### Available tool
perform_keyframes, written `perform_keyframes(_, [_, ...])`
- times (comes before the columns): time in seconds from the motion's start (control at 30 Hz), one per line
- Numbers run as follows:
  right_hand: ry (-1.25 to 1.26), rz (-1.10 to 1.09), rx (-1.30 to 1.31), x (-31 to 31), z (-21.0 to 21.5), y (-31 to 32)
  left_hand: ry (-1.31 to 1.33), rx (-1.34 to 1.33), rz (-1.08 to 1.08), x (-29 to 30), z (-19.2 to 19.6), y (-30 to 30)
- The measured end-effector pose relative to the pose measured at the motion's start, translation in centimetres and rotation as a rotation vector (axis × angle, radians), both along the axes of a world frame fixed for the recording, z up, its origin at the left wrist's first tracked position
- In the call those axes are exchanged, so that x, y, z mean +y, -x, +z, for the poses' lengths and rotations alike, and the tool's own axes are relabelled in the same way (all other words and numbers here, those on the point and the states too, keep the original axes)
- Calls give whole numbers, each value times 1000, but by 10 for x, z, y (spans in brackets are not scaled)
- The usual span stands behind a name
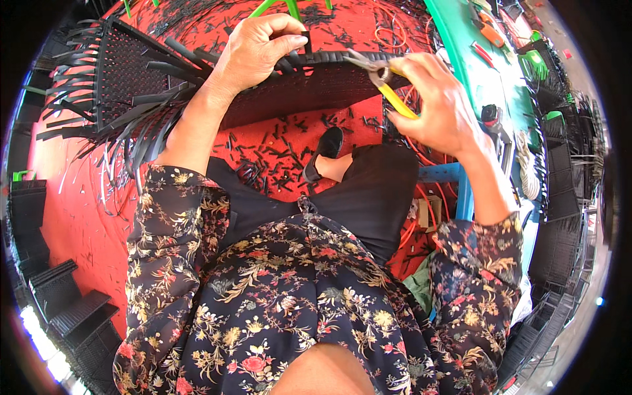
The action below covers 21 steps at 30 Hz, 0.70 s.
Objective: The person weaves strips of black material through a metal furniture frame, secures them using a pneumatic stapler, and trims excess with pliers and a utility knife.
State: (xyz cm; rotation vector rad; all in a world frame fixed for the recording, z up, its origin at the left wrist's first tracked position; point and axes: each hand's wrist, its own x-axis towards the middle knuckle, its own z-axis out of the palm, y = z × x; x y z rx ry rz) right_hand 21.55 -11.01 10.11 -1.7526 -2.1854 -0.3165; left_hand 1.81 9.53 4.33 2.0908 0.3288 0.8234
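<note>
Left hand [253, 49] closed, fingers pinching a black strip end [305, 41] just above the woven black panel's [309, 85] top edge. Right hand [438, 105] wrapped around yellow-handled cutters [385, 82], jaws touching that same edge. Cut black scraps [276, 148] scattered below the panel on red floor [72, 197].

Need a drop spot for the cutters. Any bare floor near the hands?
Barest patch: red floor left of the left forearm, between the woven black panel and the stacked black pieces. Crowded: black offcuts litter the floor under the panel by the shoe; the green bench beside the right hand holds tools.
</note>
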Motion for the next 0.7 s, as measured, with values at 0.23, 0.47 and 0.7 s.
perform_keyframes(0.23, [79,101,-102,28,0,-4,-9,-41,-11,-6,0,1])
perform_keyframes(0.47, [119,149,-137,41,8,1,42,-57,4,-25,19,4])
perform_keyframes(0.7, [102,228,-317,50,13,1,21,-66,-5,-25,20,6])
